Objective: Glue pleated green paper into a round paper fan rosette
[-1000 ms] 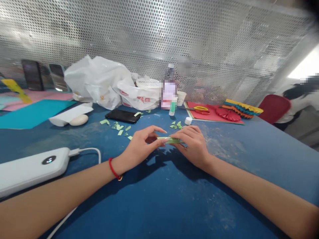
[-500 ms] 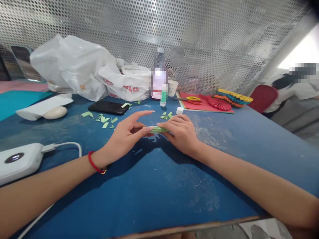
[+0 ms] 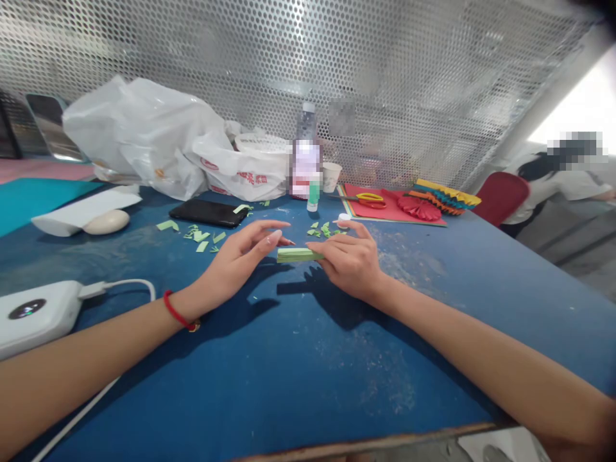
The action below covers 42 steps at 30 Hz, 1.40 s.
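A narrow, many-layered strip of folded green paper (image 3: 299,255) is held above the blue table by my right hand (image 3: 350,258), pinched at its right end between thumb and fingers. My left hand (image 3: 248,256), with a red cord bracelet (image 3: 177,311) on its wrist, hovers just left of the strip's free end. Its fingers are apart and hold nothing. Behind the hands lie green paper scraps (image 3: 201,246), a white cap (image 3: 343,221) and an upright glue stick (image 3: 312,196).
A black phone (image 3: 209,212) and a white plastic bag (image 3: 144,138) are at the back left. Scissors (image 3: 370,200) lie on red paper (image 3: 385,212) beside a red pleated fan (image 3: 418,206). A power bank (image 3: 41,317) with a cable sits left. Someone is seated at far right.
My left hand has let go of the green paper strip and drawn slightly left. The strip now stays in my right hand only, with its left end exposed.
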Available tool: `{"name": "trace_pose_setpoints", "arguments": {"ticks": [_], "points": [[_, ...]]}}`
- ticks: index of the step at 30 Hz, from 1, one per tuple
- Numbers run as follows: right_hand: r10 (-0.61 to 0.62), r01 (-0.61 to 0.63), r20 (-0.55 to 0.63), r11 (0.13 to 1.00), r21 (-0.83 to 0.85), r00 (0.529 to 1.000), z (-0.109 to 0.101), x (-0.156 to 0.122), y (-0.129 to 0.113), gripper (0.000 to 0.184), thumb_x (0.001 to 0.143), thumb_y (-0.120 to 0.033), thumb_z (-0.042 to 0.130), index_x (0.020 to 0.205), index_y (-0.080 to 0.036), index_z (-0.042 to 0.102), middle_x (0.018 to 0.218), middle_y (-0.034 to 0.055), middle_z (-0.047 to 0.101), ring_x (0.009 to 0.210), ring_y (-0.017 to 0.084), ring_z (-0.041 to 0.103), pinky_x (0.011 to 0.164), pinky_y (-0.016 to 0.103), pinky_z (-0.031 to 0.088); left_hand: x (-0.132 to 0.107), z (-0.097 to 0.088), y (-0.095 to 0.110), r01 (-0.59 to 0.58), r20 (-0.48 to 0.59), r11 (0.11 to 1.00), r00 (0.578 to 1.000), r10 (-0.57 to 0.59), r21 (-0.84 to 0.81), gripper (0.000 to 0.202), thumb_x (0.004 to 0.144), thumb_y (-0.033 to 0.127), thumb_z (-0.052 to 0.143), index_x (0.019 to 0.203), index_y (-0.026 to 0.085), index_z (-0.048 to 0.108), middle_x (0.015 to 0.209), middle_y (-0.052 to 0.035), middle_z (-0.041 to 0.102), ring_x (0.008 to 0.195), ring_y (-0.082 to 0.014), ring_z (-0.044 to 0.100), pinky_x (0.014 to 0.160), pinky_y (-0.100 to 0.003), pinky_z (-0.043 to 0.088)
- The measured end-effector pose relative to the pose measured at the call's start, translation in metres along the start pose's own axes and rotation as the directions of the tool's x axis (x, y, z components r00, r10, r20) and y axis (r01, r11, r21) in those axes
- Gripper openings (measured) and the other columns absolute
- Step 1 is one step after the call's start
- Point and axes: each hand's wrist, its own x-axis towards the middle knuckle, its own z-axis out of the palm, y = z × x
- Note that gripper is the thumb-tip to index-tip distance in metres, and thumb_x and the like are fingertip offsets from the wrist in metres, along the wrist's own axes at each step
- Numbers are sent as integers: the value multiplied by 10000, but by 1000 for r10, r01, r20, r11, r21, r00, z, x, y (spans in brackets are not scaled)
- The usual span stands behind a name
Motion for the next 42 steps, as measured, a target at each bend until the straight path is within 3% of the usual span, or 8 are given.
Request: {"name": "trace_pose_setpoints", "arguments": {"ticks": [4,10,19,23,30,34,37,42], "points": [[10,-10,-8,1000,14,1000,2,-2,0,228,941,-158,545,979,-254,748,779,-33,774,716,134,692,1027,372,414,1,-3,3,41,68,999,997,-42,12,403,882,536,660,1076,192,739,801,-39,760,637,-152,649,544,-223,479],[50,-47,-31,995,87,998,6,-2,-3,159,939,-190,601,947,-205,760,758,-15,769,684,130,693,1014,359,408,1,-6,-5,-212,122,919,976,180,332,358,838,529,726,1041,237,763,997,-25,789,894,-196,718,818,-262,539],[127,-142,77,961,237,989,8,-5,-5,155,938,-211,624,1002,-218,764,807,-13,777,708,127,704,1023,356,399,3,-21,-7,-663,367,400,712,599,632,253,985,384,566,993,226,765,892,-16,793,829,-181,710,854,-338,478],[98,-125,102,944,304,990,5,-4,-5,150,945,-231,630,1018,-213,759,785,-16,769,694,121,696,997,347,412,-2,-21,0,-726,416,301,627,659,618,171,961,317,602,966,244,756,842,4,791,792,-166,717,884,-340,475],[121,-148,109,946,289,987,5,-4,-6,218,984,-292,593,1151,-229,719,916,-7,792,794,125,715,938,315,428,-3,-18,2,-694,336,337,643,689,636,138,930,312,642,884,257,761,744,25,773,690,-155,709,858,-354,445],[243,-247,46,941,231,969,7,-4,-5,384,936,-438,664,1234,-197,640,890,6,770,790,143,707,814,297,440,1,-16,-6,-552,154,564,784,601,614,246,923,439,661,828,241,772,740,15,773,666,-154,689,848,-348,437],[289,-286,26,925,252,957,8,-5,-4,379,918,-477,671,1152,-183,619,803,-4,704,704,139,657,683,274,437,1,-16,-8,-412,51,725,884,464,552,337,883,544,678,997,245,783,891,-13,794,772,-178,696,858,-336,449],[355,-330,0,870,366,935,7,-4,-5,391,896,-494,689,1126,-206,559,829,-10,633,677,120,584,614,248,421,-1,-15,-3,-357,-49,804,902,430,475,560,813,514,765,1297,250,664,1010,-30,715,880,-184,638,832,-299,490]]}}
